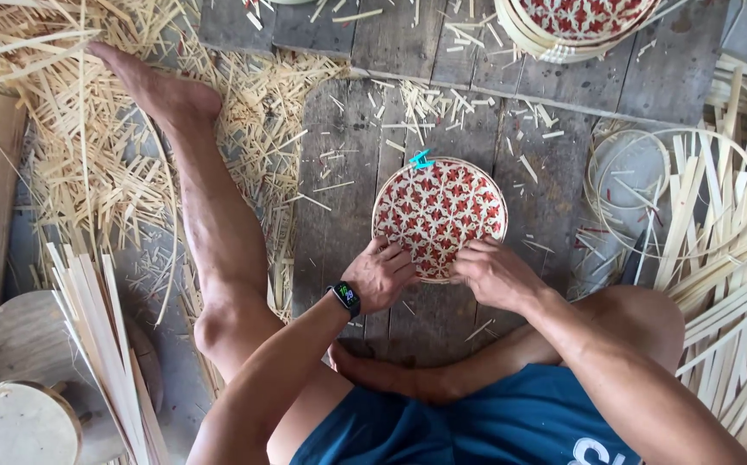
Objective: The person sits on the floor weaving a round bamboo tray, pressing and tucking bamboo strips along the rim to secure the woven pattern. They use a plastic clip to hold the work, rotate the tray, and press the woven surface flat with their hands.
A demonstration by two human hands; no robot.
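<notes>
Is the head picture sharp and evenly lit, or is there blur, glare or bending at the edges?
Head view: soft, even daylight, no glare; the woven tray and both hands, left hand and right hand, look sharp; wide-angle bending shows at the edges, where the bamboo strips curve.

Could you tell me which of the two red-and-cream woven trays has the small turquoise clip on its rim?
It is the round woven tray under both hands, in the middle of the wooden floor; the clip sits on its far rim. The other tray, at the top edge, shows none.
</notes>
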